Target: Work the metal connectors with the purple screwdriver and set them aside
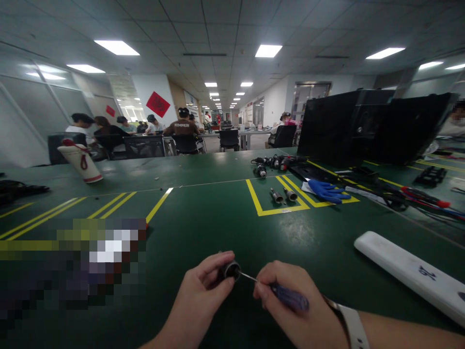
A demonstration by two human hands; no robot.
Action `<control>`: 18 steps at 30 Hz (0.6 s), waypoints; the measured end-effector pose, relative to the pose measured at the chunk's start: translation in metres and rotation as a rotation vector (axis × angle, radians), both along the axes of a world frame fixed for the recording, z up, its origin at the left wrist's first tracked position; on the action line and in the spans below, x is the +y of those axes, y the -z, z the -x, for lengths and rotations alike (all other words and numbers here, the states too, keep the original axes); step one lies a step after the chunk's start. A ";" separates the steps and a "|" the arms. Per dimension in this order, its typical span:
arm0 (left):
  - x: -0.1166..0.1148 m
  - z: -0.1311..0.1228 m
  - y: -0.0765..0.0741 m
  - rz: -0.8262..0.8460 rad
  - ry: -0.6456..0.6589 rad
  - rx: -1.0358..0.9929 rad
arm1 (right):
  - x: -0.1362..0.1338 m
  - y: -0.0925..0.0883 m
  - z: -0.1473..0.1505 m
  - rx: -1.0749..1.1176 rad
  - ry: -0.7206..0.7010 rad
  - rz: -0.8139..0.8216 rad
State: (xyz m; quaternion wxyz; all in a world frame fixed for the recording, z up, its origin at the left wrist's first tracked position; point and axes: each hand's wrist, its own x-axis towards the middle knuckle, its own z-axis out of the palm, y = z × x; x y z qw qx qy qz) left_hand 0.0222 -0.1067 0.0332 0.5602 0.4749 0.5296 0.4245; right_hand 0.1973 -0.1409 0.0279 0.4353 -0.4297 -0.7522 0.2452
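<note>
My left hand (205, 291) is closed around a short metal cylindrical fitting (232, 271), its round open end turned to the right. In my right hand (290, 300) is a screwdriver (292, 296) with a dark purple handle, and the thin shaft reaches left into the fitting's opening. Whether the tip touches anything inside is hidden. Both hands are above the green table (189, 232), near its front edge. Two similar metal fittings (276, 196) lie beyond them, within a yellow taped outline (259, 206).
Right of the fittings rests a blue-and-white glove (327, 190). A long white object (407, 271) marked 76 lies at the right. Black cable connectors (261, 169), black cases (327, 128) and a tilted white cup (82, 162) stand farther back. A blurred-out object (116, 247) is at left. People sit beyond.
</note>
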 end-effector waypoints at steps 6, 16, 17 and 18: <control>0.003 -0.001 0.006 -0.070 -0.016 -0.008 | -0.001 0.007 0.006 -0.122 0.003 -0.189; 0.001 -0.003 0.002 -0.155 -0.031 0.053 | -0.001 0.009 0.009 -0.210 -0.012 -0.396; 0.001 -0.003 0.001 -0.156 -0.033 0.054 | -0.001 0.009 0.009 -0.212 -0.018 -0.419; 0.001 -0.003 0.000 -0.155 -0.034 0.054 | -0.001 0.010 0.010 -0.216 -0.025 -0.434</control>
